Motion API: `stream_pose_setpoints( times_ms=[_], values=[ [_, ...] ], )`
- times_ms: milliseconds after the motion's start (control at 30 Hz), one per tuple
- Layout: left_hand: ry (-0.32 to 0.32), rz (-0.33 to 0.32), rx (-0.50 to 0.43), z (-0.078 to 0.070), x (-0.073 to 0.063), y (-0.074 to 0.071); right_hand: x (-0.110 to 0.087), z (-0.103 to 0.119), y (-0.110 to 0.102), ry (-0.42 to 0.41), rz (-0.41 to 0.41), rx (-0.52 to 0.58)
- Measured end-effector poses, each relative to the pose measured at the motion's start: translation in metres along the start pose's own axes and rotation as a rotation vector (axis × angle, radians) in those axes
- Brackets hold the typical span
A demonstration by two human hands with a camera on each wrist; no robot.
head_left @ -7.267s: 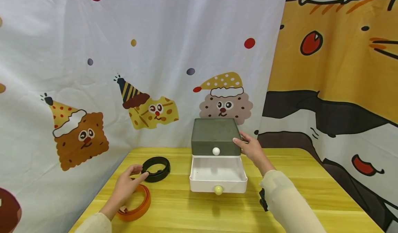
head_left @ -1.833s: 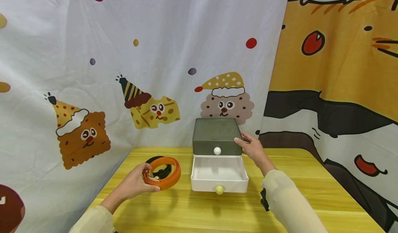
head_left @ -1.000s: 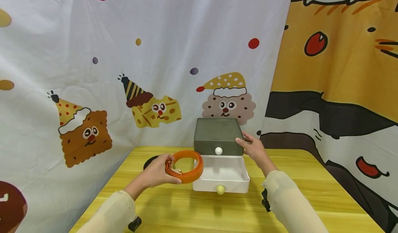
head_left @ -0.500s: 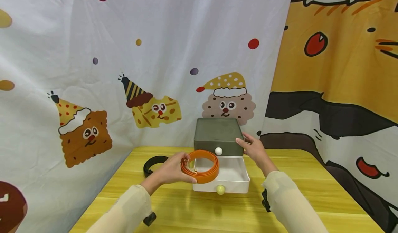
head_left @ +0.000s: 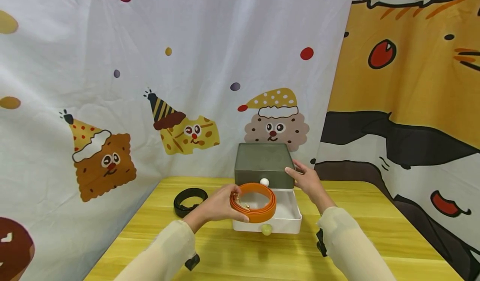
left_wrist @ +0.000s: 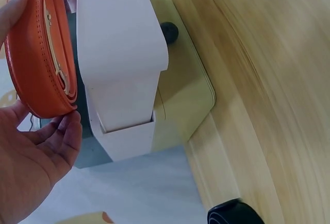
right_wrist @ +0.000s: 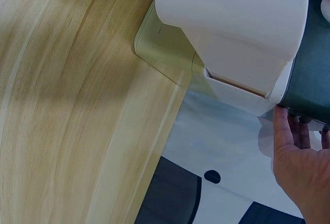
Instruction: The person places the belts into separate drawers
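Note:
My left hand (head_left: 219, 204) grips a coiled orange belt (head_left: 258, 217) by its left side, thumb below and fingers above, its gold buckle inside the coil. The belt hangs over the pulled-out white drawer (head_left: 286, 225) and hides part of it. That drawer belongs to a small drawer unit whose top section is dark green (head_left: 264, 158) with a white knob. My right hand (head_left: 309, 185) rests against the green section's right side, with its thumb at the front corner. In the right wrist view, the right hand's fingers (right_wrist: 282, 126) lie fairly straight along that side.
A coiled black belt (head_left: 180, 208) lies on the wooden table (head_left: 232, 256), left of the drawer unit. Below the white drawer, the left wrist view shows a yellow-green bottom section (left_wrist: 191, 90) with a dark knob. A printed cartoon curtain (head_left: 210, 35) hangs behind the table.
My left hand has picked up the orange belt from the table's left side and carried it right, past the black belt, to over the white drawer. The right hand has stayed at the unit.

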State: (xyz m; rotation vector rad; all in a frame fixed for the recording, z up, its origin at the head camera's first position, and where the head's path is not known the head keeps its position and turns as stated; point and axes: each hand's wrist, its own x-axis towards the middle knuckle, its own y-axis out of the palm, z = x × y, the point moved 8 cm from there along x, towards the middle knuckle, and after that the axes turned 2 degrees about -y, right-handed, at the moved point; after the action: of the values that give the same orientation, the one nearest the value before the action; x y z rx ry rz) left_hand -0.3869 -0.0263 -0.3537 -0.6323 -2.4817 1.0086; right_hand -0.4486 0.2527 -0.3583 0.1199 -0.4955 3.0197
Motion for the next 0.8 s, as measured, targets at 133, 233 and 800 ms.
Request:
stream_pose_setpoints(
  times_ms=[133, 233, 800],
  values=[
    [-0.008, 0.017, 0.011, -0.001, 0.003, 0.005, -0.001, -0.001, 0.0, 0.005, 0.001, 0.0],
    [-0.007, 0.026, 0.026, -0.001, 0.004, 0.008, -0.001, -0.002, 0.0, 0.005, 0.0, 0.0],
    [0.004, 0.053, 0.1, -0.005, 0.016, 0.024, 0.001, -0.001, 0.0, -0.006, 0.004, 0.0]
  ],
)
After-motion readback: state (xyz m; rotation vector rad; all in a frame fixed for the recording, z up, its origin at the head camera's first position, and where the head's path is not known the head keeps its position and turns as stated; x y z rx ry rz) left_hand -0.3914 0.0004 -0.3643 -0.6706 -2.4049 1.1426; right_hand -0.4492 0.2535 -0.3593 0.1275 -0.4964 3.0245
